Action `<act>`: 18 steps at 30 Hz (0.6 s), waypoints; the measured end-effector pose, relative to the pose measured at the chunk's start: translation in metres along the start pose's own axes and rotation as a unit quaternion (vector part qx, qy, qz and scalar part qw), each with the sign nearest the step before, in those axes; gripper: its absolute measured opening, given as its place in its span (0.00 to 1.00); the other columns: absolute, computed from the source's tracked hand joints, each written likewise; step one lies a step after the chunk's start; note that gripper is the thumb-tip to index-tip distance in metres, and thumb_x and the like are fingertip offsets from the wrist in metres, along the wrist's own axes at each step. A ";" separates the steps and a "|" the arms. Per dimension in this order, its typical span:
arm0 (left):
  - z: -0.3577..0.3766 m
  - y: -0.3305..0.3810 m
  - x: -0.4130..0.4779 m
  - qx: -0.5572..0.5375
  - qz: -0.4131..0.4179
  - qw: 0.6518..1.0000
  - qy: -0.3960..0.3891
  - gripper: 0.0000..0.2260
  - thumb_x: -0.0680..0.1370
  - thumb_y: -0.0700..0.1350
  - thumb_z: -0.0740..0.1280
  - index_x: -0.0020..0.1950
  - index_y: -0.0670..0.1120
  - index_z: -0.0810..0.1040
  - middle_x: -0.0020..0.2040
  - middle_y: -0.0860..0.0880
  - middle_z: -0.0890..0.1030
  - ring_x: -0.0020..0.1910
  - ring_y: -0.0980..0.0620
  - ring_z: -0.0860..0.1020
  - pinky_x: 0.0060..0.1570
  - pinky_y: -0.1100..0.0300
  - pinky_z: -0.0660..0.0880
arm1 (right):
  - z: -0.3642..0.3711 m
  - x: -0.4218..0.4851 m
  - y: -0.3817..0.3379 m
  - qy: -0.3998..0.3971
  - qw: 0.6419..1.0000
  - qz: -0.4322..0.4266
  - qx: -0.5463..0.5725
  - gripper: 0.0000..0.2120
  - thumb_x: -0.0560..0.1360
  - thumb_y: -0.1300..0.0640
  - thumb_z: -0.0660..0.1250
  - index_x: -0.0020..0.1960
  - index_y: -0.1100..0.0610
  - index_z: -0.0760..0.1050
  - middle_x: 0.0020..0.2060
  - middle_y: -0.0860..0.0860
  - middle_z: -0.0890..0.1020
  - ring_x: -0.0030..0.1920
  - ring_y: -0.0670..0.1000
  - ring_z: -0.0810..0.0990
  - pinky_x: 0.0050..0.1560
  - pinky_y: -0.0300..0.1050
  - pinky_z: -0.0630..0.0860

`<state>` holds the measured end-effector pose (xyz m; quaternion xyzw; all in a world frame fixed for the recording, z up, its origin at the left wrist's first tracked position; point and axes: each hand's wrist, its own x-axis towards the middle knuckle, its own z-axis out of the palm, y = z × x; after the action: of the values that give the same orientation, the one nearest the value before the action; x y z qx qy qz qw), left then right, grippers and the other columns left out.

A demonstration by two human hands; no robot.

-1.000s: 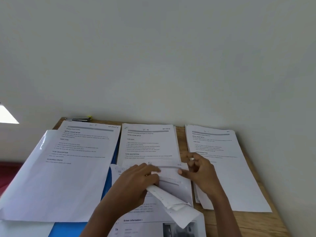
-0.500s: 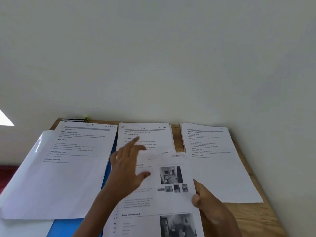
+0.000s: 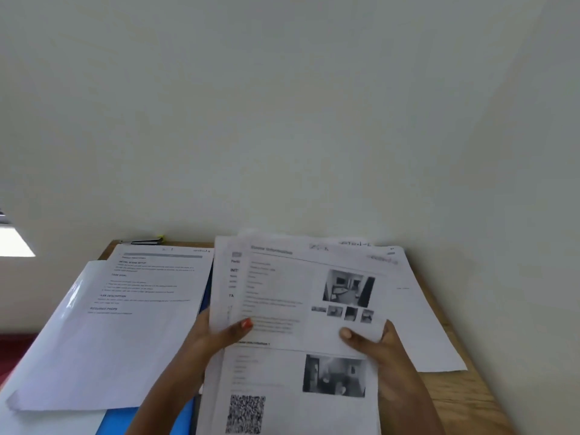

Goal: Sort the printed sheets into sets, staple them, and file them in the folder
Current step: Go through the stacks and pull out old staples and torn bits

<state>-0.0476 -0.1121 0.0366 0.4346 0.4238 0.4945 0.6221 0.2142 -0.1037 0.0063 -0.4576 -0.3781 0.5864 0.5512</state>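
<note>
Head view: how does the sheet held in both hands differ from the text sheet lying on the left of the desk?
The held sheet carries photos beside its text; the left sheet shows only text. The held sheet is gripped by the left hand and the right hand, thumbs on top; the left sheet lies flat, untouched. Both are white printed pages with handwriting near the top.

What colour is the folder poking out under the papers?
Bright blue; the folder shows best in the head view, low on the left.
</note>
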 end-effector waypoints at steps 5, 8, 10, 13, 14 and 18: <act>0.023 0.042 0.006 0.105 0.142 0.984 -0.011 0.31 0.54 0.65 0.79 0.50 0.50 0.83 0.49 0.46 0.85 0.47 0.44 0.84 0.40 0.55 0.82 | 0.022 -0.001 -0.042 -0.088 0.989 -0.115 -0.008 0.28 0.61 0.69 0.73 0.61 0.59 0.75 0.55 0.57 0.83 0.57 0.58 0.80 0.51 0.51 0.80; 0.024 0.057 -0.001 0.117 0.197 0.973 -0.011 0.23 0.55 0.67 0.78 0.45 0.59 0.84 0.47 0.50 0.86 0.46 0.48 0.85 0.39 0.57 0.81 | 0.026 -0.006 -0.057 -0.093 0.982 -0.163 -0.018 0.27 0.61 0.66 0.76 0.58 0.55 0.76 0.53 0.54 0.83 0.56 0.56 0.81 0.49 0.50 0.80; 0.022 0.059 -0.007 0.097 0.215 0.971 -0.036 0.22 0.54 0.66 0.78 0.44 0.61 0.84 0.46 0.52 0.86 0.45 0.50 0.85 0.38 0.60 0.81 | 0.023 -0.011 -0.060 -0.088 0.978 -0.186 -0.037 0.23 0.61 0.66 0.75 0.51 0.47 0.81 0.48 0.50 0.85 0.53 0.53 0.83 0.47 0.46 0.80; 0.011 0.053 -0.014 0.040 0.217 0.975 -0.028 0.19 0.53 0.57 0.81 0.42 0.60 0.84 0.43 0.54 0.86 0.43 0.53 0.84 0.37 0.62 0.81 | 0.017 -0.018 -0.055 -0.136 0.969 -0.200 -0.042 0.21 0.59 0.59 0.81 0.49 0.44 0.82 0.46 0.47 0.85 0.50 0.49 0.83 0.47 0.44 0.80; 0.008 0.049 -0.015 0.036 0.220 0.975 -0.017 0.16 0.56 0.52 0.79 0.42 0.60 0.84 0.42 0.53 0.85 0.42 0.53 0.84 0.36 0.61 0.81 | 0.015 -0.019 -0.051 -0.149 0.970 -0.189 -0.039 0.23 0.56 0.55 0.82 0.49 0.44 0.83 0.45 0.47 0.85 0.49 0.48 0.83 0.46 0.41 0.80; 0.015 0.042 -0.021 0.069 0.218 0.973 -0.015 0.20 0.55 0.63 0.80 0.44 0.61 0.84 0.43 0.53 0.86 0.43 0.52 0.84 0.38 0.59 0.81 | 0.003 -0.016 -0.030 -0.142 0.982 -0.115 -0.045 0.18 0.64 0.62 0.78 0.47 0.43 0.83 0.44 0.47 0.85 0.49 0.48 0.83 0.47 0.40 0.79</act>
<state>-0.0465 -0.1291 0.0827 0.5659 0.3424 0.5809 0.4744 0.2199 -0.1166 0.0380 -0.3475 -0.5290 0.5605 0.5342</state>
